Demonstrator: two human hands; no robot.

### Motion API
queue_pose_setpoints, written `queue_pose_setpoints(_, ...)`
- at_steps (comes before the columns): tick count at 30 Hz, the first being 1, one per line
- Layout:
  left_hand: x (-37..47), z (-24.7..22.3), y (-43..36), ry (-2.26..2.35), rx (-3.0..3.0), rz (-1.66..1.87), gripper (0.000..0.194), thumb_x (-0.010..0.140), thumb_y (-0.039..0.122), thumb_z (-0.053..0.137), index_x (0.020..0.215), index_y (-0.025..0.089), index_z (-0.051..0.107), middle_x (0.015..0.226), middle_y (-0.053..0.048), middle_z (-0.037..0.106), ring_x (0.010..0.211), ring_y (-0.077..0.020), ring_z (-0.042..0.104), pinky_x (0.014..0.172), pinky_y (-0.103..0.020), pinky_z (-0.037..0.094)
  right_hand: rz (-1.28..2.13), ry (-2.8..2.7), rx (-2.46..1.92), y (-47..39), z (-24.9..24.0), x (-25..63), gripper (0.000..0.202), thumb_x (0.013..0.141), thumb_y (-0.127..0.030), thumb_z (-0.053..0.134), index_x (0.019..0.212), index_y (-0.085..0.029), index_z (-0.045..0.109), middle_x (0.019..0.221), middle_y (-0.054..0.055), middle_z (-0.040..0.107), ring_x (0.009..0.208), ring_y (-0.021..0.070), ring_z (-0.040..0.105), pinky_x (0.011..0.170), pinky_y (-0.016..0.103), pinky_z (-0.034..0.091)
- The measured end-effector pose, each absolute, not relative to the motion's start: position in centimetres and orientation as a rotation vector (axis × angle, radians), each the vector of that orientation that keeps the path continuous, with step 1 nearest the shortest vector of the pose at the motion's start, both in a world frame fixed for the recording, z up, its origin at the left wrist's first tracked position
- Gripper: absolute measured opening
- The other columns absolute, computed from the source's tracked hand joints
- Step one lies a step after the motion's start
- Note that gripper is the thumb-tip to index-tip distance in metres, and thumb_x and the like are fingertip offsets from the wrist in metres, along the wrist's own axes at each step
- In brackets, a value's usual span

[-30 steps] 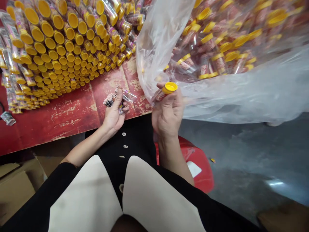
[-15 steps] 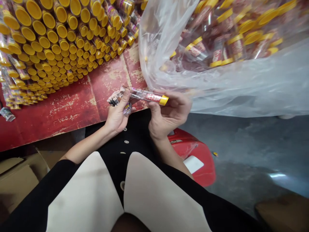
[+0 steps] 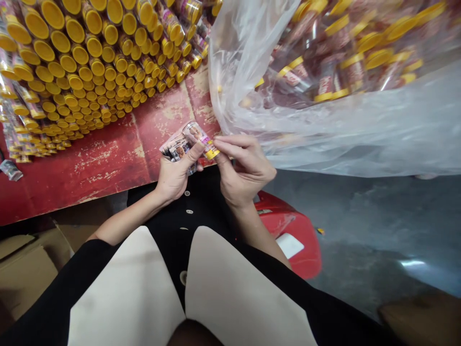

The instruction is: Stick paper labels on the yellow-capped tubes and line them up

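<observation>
Between my hands is a short clear tube with a yellow cap [image 3: 212, 153], its side covered by a printed sleeve [image 3: 198, 135] with a pink and purple picture. My left hand [image 3: 175, 179] is closed around the sleeved tube, thumb on top. The same hand also holds a flat stack of printed plastic sleeves [image 3: 173, 148] under the thumb. My right hand [image 3: 247, 168] pinches at the capped end with thumb and forefinger; the exact contact is partly hidden by the fingers.
Many yellow-capped tubes [image 3: 74, 57] lie piled on the worn red table [image 3: 111, 156]. A clear plastic bag [image 3: 245, 115] full of capped tubes stands at right. A crumpled sleeve [image 3: 10, 170] lies far left. Below are a red stool [image 3: 300, 230] and cardboard [image 3: 29, 269].
The tube, earlier longer-looking with red lettering showing, is now inside the printed sleeve. My right hand has moved left with it, toward my left hand, and its fingers have closed in.
</observation>
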State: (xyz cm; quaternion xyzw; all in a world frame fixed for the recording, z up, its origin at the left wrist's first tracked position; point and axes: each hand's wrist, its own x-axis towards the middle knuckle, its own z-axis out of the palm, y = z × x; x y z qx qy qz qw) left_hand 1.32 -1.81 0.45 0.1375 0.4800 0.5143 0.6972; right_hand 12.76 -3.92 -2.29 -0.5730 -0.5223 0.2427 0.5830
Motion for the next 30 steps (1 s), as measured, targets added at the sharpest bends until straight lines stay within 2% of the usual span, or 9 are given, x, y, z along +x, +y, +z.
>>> queue_pose_setpoints(6,0.9,-0.1,-0.5,1.054,0.322,1.178,0.033,0.061,0.03,0.091,0.083,0.018,0.068,0.077,0.003,0.068,0.059,-0.0062,0.06,0.052,-0.018,0.045,0.547,-1.153,-1.265,-2.8,-2.4,11.4,0.012,0.086,-0.028,0.071,0.094,-0.033,0.078,0.094,0.001,0.072,0.091,0.0182,0.069,0.088,0.041,0.058)
queue_pose_setpoints(9,0.4,-0.2,1.1,1.063,0.339,1.204,0.036,0.065,0.036,0.089,0.09,0.02,0.069,0.083,0.001,0.071,0.068,-0.0095,0.066,0.057,-0.018,0.049,0.581,-1.107,-1.239,-0.7,-2.8,11.3,0.009,0.085,-0.031,0.073,0.093,-0.031,0.078,0.094,0.001,0.072,0.092,0.0183,0.069,0.086,0.041,0.059)
queue_pose_setpoints(12,-0.2,0.1,3.0,1.023,0.293,1.266,0.035,0.076,0.04,0.081,0.103,0.022,0.069,0.092,-0.002,0.074,0.086,-0.0145,0.073,0.069,-0.02,0.054,0.605,-1.07,-1.209,5.4,-2.8,11.1,0.015,0.086,-0.038,0.072,0.096,-0.028,0.076,0.099,0.002,0.072,0.097,0.0192,0.069,0.083,0.039,0.061)
queue_pose_setpoints(15,-0.9,0.3,4.1,1.002,0.245,1.328,0.033,0.081,0.033,0.077,0.109,0.02,0.067,0.093,-0.003,0.075,0.095,-0.017,0.074,0.08,-0.024,0.056,0.499,-1.091,-1.176,14.4,-1.0,9.6,0.014,0.091,-0.036,0.066,0.099,-0.027,0.073,0.106,0.002,0.071,0.106,0.0161,0.066,0.091,0.035,0.059)
queue_pose_setpoints(20,-2.6,0.0,4.2,1.064,0.233,1.297,0.03,0.076,0.026,0.082,0.101,0.017,0.068,0.091,-0.004,0.077,0.089,-0.0153,0.075,0.085,-0.027,0.057,0.55,-1.455,-1.2,21.3,2.0,9.7,0.024,0.094,-0.033,0.062,0.116,-0.024,0.064,0.12,-0.002,0.07,0.105,0.0063,0.063,0.094,0.018,0.054)
queue_pose_setpoints(22,-3.3,-0.4,4.2,1.09,0.204,1.272,0.025,0.075,0.026,0.082,0.093,0.016,0.068,0.089,-0.004,0.077,0.084,-0.013,0.075,0.085,-0.026,0.058,0.512,-1.481,-1.258,19.4,0.7,12.9,0.023,0.095,-0.034,0.061,0.117,-0.027,0.063,0.118,-0.001,0.069,0.102,0.0097,0.063,0.092,0.024,0.055)
queue_pose_setpoints(25,-3.2,-0.8,4.2,1.085,0.167,1.223,0.021,0.075,0.025,0.083,0.086,0.015,0.067,0.087,-0.002,0.076,0.082,-0.0111,0.074,0.084,-0.024,0.058,0.27,-1.431,-1.461,15.0,-3.7,20.5,0.013,0.086,-0.034,0.072,0.091,-0.024,0.066,0.096,0.003,0.065,0.102,0.0194,0.061,0.097,0.04,0.052)
queue_pose_setpoints(27,-2.5,-0.8,4.2,1.068,0.135,1.188,0.021,0.073,0.023,0.083,0.083,0.015,0.067,0.082,0.0,0.074,0.079,-0.0099,0.072,0.083,-0.024,0.058,0.204,-1.455,-1.634,13.0,-7.0,25.7,0.029,0.07,-0.034,0.084,0.069,-0.021,0.058,0.082,0.003,0.058,0.107,0.024,0.057,0.105,0.047,0.044)
queue_pose_setpoints(30,-1.0,-0.5,3.9,1.041,0.078,1.161,0.023,0.071,0.023,0.085,0.08,0.015,0.065,0.07,0.004,0.068,0.067,-0.0071,0.067,0.081,-0.026,0.059,0.256,-1.487,-1.781,11.4,-9.3,29.9,0.043,0.056,-0.031,0.09,0.063,-0.023,0.048,0.074,0.001,0.051,0.106,0.0261,0.054,0.109,0.051,0.036)
